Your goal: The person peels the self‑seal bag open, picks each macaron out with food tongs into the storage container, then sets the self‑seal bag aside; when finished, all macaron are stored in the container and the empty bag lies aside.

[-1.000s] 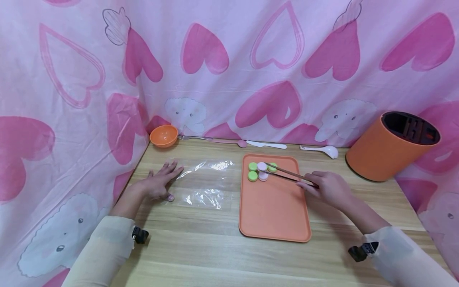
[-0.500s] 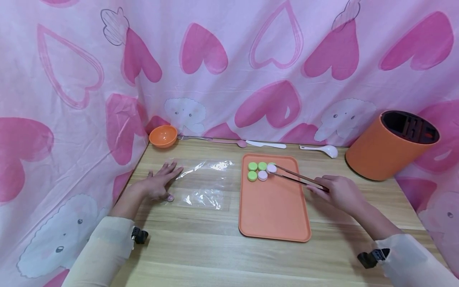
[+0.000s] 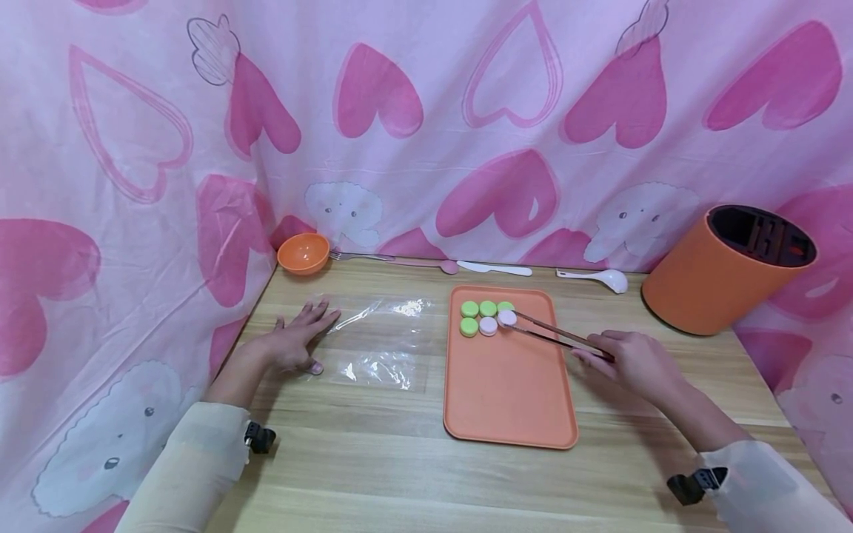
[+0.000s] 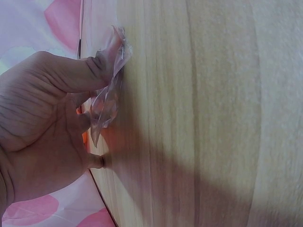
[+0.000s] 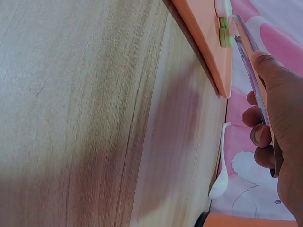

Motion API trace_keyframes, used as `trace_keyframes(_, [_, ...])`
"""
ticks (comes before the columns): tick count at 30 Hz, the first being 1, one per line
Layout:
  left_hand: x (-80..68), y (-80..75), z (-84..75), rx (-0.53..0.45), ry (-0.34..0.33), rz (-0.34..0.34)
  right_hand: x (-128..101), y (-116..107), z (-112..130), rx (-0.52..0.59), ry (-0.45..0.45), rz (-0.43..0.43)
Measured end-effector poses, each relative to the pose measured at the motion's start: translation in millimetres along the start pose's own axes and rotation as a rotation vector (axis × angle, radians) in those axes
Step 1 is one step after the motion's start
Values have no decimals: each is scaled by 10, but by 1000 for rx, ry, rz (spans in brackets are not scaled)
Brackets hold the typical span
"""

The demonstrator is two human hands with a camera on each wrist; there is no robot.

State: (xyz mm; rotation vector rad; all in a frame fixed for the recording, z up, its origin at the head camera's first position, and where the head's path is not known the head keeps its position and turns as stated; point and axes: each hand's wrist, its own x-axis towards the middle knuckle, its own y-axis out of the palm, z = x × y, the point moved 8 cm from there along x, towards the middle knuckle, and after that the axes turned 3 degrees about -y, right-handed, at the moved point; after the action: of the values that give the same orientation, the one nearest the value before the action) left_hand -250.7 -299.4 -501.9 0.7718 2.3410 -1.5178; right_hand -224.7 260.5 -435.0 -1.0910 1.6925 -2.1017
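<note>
My left hand [image 3: 301,340] lies flat with spread fingers on the left edge of a clear plastic bag [image 3: 380,340]; in the left wrist view its thumb presses the crumpled plastic bag [image 4: 108,101] to the wood. My right hand [image 3: 603,348] grips brown tongs [image 3: 553,334], and the tongs [image 5: 246,42] show again in the right wrist view. The tong tips close round a pale pink disc [image 3: 507,317] at the far end of the orange tray [image 3: 509,400]. Beside it lie green discs [image 3: 470,309] and another pink disc [image 3: 489,326]. The tray edge [image 5: 208,52] and green discs [image 5: 223,34] show in the right wrist view.
Along the back of the wooden table lie an orange bowl [image 3: 303,253], a fork [image 3: 363,256], a white knife [image 3: 494,268] and a white spoon [image 3: 596,277], the spoon [image 5: 220,175] also near my right hand. An orange slotted holder [image 3: 729,270] stands at the right. Pink heart cloth hangs behind and left.
My right hand drew back to the right, and the tongs carried the pink disc from between the green discs to the right end of the group. My left hand stayed still.
</note>
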Motion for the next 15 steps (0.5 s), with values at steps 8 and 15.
trace_keyframes(8, [-1,-1,6,2,1,-2,-32,29,4,-16,9,7])
trace_keyframes(15, [11,8,14,8,2,-1,-47,38,18,-29,26,5])
